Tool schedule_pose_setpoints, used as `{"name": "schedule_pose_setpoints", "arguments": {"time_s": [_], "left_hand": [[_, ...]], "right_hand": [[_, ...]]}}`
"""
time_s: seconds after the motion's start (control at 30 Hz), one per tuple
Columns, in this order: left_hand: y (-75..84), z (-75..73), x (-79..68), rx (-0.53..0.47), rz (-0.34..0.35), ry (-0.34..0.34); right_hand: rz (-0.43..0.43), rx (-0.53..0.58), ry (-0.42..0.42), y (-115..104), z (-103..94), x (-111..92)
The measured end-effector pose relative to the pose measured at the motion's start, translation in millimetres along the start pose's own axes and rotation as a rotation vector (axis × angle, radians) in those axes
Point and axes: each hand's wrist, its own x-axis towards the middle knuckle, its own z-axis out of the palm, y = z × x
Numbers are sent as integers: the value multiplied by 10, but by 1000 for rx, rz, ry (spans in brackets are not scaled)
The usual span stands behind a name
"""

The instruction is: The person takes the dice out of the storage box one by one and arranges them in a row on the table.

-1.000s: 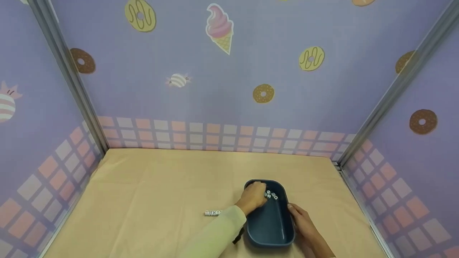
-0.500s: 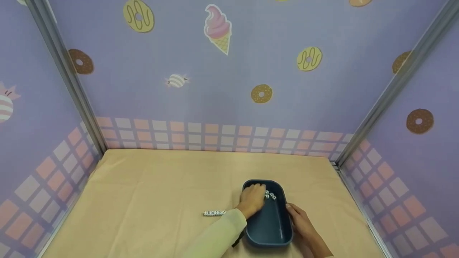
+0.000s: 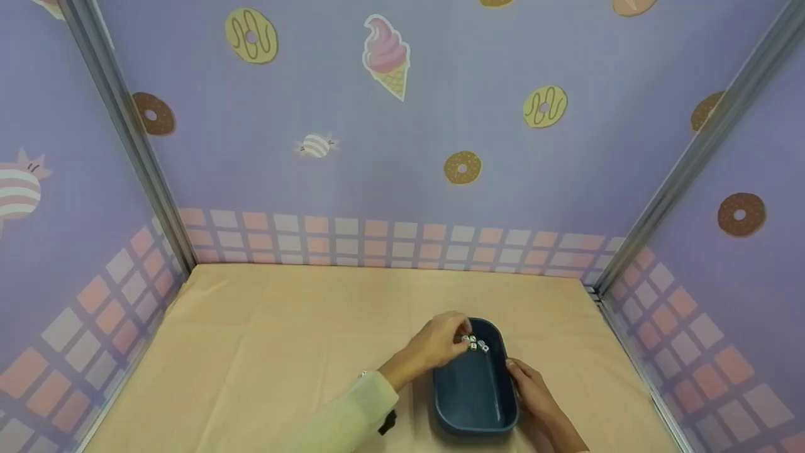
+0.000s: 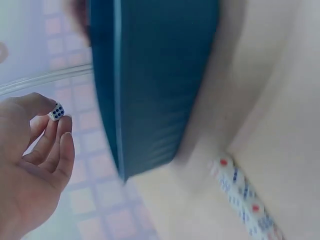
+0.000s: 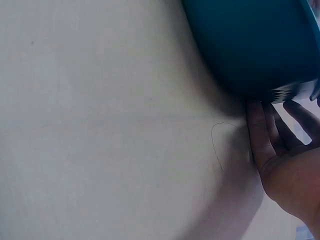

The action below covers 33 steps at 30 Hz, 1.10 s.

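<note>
In the left wrist view my left hand [image 4: 35,160] pinches one white die [image 4: 57,111] with dark blue pips between thumb and fingertips. The head view places this left hand [image 3: 440,340] over the far left rim of a dark blue bin [image 3: 473,396]. Several loose dice [image 3: 478,345] lie inside the bin's far end. My right hand [image 3: 538,393] is at the bin's right side. Its fairly straight fingers [image 5: 260,130] touch the outer wall in the right wrist view.
A straight row of dice [image 4: 245,197] lies on the cloth left of the bin; my left sleeve [image 3: 352,409] mostly covers it in the head view. The beige tablecloth [image 3: 283,327] is bounded by purple patterned walls [image 3: 302,94] and metal posts.
My left hand has risen from inside the bin to above its rim, turning so the thumb shows. The sleeve shifted left over the dice row. The right hand stays at the bin.
</note>
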Motion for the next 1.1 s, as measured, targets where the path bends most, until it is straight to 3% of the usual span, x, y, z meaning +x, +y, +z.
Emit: {"name": "schedule_pose_setpoints", "arguments": {"time_s": [0.1, 0.23, 0.5, 0.63, 0.77, 1.1], "left_hand": [[-97, -210, -158, -74, 33, 27], [-361, -454, -419, -130, -3, 30], [-950, -734, -1074, -43, -142, 27], [-1108, -773, -1353, -17, -199, -27], [-1190, -738, -1504, -32, -215, -65], [-1233, -589, -1619, -5, -215, -88]], "right_hand": [[-3, -3, 6, -3, 7, 12], [3, -19, 3, 3, -2, 20], [2, -53, 10, 0, -18, 15], [8, -44, 7, -6, -40, 7], [5, -39, 9, -11, -57, 3], [-2, -75, 1, -19, -25, -18]]}}
